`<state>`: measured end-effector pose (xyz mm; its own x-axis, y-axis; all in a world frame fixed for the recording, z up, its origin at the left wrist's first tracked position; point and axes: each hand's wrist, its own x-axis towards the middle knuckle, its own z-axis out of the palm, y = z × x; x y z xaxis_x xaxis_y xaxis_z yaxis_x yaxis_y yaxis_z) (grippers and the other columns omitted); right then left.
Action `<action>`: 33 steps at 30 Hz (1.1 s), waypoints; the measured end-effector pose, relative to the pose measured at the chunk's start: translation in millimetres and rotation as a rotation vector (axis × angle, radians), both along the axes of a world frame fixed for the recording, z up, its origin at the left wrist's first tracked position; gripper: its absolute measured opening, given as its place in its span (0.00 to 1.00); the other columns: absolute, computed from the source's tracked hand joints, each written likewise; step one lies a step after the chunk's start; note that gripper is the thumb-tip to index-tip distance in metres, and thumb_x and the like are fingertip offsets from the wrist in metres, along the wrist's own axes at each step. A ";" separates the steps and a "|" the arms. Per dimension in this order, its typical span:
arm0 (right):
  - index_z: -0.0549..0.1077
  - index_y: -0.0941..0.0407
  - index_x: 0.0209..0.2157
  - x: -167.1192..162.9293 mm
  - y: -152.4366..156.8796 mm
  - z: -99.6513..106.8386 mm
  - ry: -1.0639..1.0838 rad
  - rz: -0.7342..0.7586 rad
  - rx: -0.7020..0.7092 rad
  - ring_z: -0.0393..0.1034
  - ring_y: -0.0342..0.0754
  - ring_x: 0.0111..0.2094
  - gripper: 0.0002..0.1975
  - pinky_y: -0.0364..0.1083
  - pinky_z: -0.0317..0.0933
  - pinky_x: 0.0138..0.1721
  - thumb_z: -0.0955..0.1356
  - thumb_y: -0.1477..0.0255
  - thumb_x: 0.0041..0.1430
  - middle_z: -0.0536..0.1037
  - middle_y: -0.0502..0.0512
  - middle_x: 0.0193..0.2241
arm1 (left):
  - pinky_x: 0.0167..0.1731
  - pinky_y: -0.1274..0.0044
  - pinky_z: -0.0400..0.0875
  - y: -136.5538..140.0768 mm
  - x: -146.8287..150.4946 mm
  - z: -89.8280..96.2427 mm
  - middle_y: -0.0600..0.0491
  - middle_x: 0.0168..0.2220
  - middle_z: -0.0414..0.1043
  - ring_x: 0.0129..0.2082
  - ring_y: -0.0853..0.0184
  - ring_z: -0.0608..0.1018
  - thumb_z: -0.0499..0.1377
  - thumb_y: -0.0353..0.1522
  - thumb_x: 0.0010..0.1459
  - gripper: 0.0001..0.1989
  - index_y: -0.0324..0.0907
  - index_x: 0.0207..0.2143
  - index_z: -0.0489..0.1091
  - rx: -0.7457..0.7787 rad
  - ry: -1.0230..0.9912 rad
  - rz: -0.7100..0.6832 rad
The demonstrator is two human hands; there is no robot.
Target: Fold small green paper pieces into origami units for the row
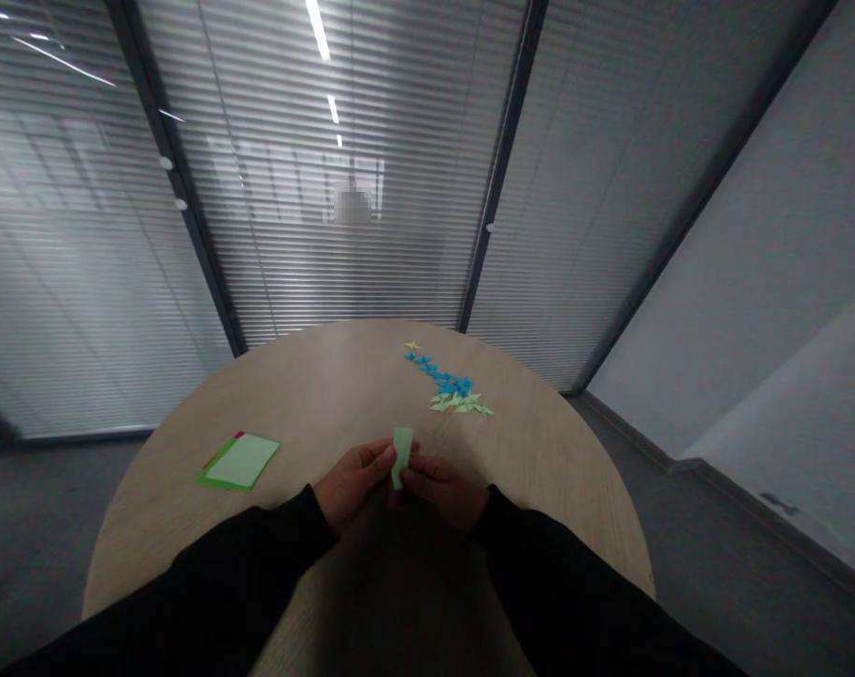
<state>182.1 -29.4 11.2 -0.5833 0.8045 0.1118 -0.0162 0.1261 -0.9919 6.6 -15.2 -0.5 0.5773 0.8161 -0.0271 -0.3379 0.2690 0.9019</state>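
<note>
Between my two hands, above the near middle of the table, is a narrow strip of light green paper (402, 448), held upright. My left hand (356, 481) pinches its left edge, the thumb lying on the near face. From the other side my right hand (445, 485) grips the strip's lower right part, thumb in front. The fingers behind the paper are mostly hidden. Farther off to the right lie several folded light green paper pieces (461, 404). Just beyond them are several folded blue paper stars (451, 384), trailing off toward a single yellow paper star (413, 346).
A stack of paper sheets (244, 461), pale green on top with brighter green and red beneath, lies on the left of the round wooden table (314, 376). Behind the table stand glass panels with blinds (356, 263). A white wall (766, 310) rises at the right.
</note>
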 end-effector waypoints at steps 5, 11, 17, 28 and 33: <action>0.74 0.56 0.31 -2.1 -2.1 0.1 0.055 -0.009 -0.096 0.70 0.47 0.29 0.25 0.47 0.66 0.38 0.67 0.46 0.53 0.75 0.52 0.26 | 0.25 0.78 0.67 0.5 0.5 -0.3 0.52 0.24 0.71 0.20 0.71 0.72 0.64 0.49 0.51 0.27 0.37 0.44 0.74 0.059 0.051 -0.015; 0.68 0.56 0.49 -1.0 2.5 -10.2 -0.112 -0.265 0.182 0.69 0.46 0.32 0.25 0.44 0.65 0.32 0.67 0.52 0.58 0.75 0.55 0.37 | 0.35 0.74 0.71 0.1 5.2 1.9 0.47 0.37 0.77 0.31 0.65 0.77 0.66 0.44 0.51 0.22 0.40 0.45 0.74 0.068 0.011 0.122; 0.73 0.55 0.41 1.9 6.0 -9.5 -0.409 -0.470 0.706 0.66 0.45 0.29 0.15 0.44 0.61 0.31 0.71 0.61 0.55 0.74 0.56 0.37 | 0.37 0.75 0.70 5.5 5.5 -4.3 0.49 0.40 0.76 0.34 0.68 0.78 0.69 0.37 0.49 0.20 0.40 0.45 0.72 0.015 -0.041 0.229; 0.71 0.56 0.24 0.4 5.2 -8.8 -0.324 -0.609 0.498 0.62 0.42 0.21 0.15 0.42 0.55 0.24 0.72 0.60 0.53 0.69 0.48 0.20 | 0.31 0.78 0.70 3.4 7.7 0.8 0.52 0.33 0.75 0.29 0.71 0.76 0.66 0.40 0.52 0.17 0.38 0.39 0.71 0.054 0.009 0.299; 0.65 0.54 0.31 0.0 10.2 -14.9 0.015 -0.609 0.147 0.61 0.41 0.18 0.14 0.40 0.57 0.20 0.71 0.60 0.54 0.67 0.43 0.19 | 0.26 0.79 0.69 4.0 5.2 6.7 0.54 0.28 0.74 0.24 0.71 0.75 0.66 0.40 0.50 0.22 0.38 0.44 0.68 0.126 0.088 0.396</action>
